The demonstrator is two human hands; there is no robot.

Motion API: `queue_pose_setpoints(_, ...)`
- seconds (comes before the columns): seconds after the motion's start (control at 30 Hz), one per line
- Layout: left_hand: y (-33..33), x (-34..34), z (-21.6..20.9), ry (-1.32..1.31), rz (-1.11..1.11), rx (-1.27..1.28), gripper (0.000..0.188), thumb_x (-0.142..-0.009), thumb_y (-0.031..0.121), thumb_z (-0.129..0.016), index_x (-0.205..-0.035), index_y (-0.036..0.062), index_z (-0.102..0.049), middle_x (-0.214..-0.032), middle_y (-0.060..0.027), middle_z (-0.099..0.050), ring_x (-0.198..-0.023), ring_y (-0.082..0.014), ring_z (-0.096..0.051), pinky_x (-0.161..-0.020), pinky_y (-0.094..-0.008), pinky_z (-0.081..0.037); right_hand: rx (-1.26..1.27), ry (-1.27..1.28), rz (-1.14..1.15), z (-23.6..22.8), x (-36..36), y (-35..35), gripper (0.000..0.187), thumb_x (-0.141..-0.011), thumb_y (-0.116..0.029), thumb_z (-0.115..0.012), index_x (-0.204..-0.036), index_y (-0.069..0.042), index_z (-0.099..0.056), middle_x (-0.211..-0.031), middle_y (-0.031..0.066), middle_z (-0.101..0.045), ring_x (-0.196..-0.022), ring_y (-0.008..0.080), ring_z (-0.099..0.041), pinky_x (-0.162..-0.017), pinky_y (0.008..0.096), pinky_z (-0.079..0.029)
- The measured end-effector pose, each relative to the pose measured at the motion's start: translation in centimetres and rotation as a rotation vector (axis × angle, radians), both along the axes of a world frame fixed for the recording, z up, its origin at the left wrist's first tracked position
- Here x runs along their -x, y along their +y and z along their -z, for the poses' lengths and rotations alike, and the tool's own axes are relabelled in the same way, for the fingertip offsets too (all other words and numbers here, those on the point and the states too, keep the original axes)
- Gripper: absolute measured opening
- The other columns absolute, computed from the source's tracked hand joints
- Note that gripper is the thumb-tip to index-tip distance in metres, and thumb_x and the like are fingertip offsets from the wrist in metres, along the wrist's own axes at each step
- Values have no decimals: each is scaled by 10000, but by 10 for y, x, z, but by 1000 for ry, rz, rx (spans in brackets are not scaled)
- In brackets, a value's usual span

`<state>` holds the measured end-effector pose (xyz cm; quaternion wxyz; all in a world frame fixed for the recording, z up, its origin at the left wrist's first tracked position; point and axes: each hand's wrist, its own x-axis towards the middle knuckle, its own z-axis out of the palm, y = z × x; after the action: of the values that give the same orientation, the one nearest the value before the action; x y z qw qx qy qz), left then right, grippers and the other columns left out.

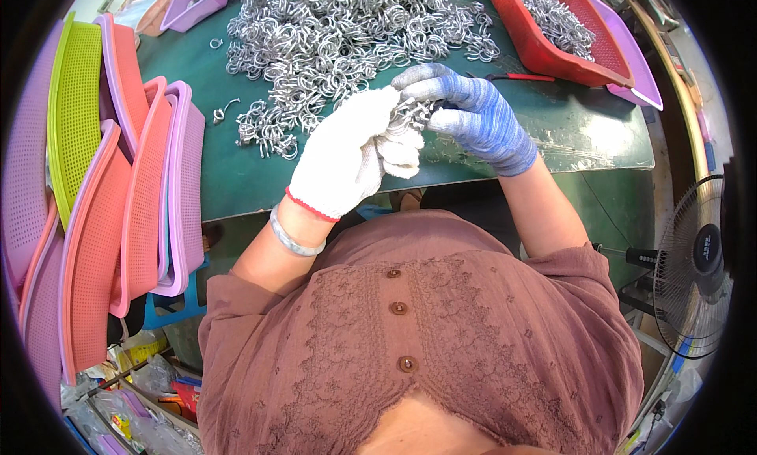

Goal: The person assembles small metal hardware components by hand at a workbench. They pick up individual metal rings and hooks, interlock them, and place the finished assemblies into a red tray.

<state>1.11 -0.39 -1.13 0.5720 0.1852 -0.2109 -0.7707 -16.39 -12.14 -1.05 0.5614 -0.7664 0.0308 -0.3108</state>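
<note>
My left hand (343, 155), in a white knit glove with a red cuff edge, curls around a small bunch of silver metal rings (410, 114). From the other side my right hand (482, 122), in a blue and white glove, reaches its bent thumb and fingers onto the same bunch. Both hands hover over the near edge of the green table (568, 151). Just beyond them spreads a big heap of similar rings (339, 37). A smaller cluster of rings (268, 128) lies left of my left hand. How many rings I hold is hidden by the gloves.
A red basket (603, 57) of small metal parts stands far right on a purple one (646, 84). Near it lies a red-handled tool (520, 77). Stacked plastic baskets (142, 210) crowd the left side. A black fan (694, 258) stands at right.
</note>
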Motion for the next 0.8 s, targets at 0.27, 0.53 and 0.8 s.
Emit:
queue_pose_setpoints(0.27,1,6,-9,-26,-70,-85,220,-979,244,-484,-967,33,-545,-744,-42,-498,-599,-121,-379,-531,-262,-330,-242,105,61,-1,-1,10,285,-865,-65,-595,-1142,-15,-642,-1047,48,-637,-901,125,-593,-817,277,-484)
queue_pose_setpoints(0.53,1,0,2,-82,-85,18,318,-973,292,-527,-1169,43,-509,-918,-118,-569,-665,-100,-419,-575,-240,-363,-391,94,33,-2,-1,10,281,-870,-77,-586,-1141,-20,-637,-963,24,-635,-798,90,-566,-752,252,-479)
queue_pose_setpoints(0.8,4,5,-2,-170,-221,26,301,-938,241,-565,-1157,35,-546,-866,-100,-554,-657,-154,-438,-584,-298,-385,120,87,241,-2,-1,9,282,-836,-64,-593,-1111,-9,-619,-1163,81,-591,-967,144,-590,-847,276,-480)
